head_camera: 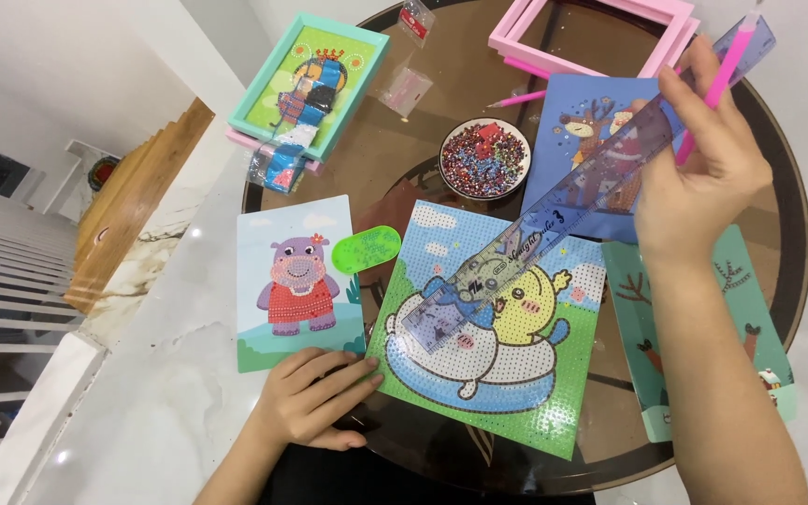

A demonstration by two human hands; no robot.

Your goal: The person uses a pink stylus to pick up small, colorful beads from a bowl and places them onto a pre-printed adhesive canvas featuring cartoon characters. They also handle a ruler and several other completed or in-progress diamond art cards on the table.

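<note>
Your right hand (pixel 703 178), upper right of frame, pinches a ruler (pixel 554 224) and pink pen (pixel 717 89). Your left hand (pixel 315 397), open, flattens the chick sheet (pixel 507 374) at centre. Press that corner firmly, lower the ruler flat.

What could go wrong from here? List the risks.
The right hand holds both a clear ruler and a pink pen; the pen might slip. The ruler's far end passes close to the bead dish and could tip it. The left hand pins only the chick canvas corner, so it may shift.
</note>
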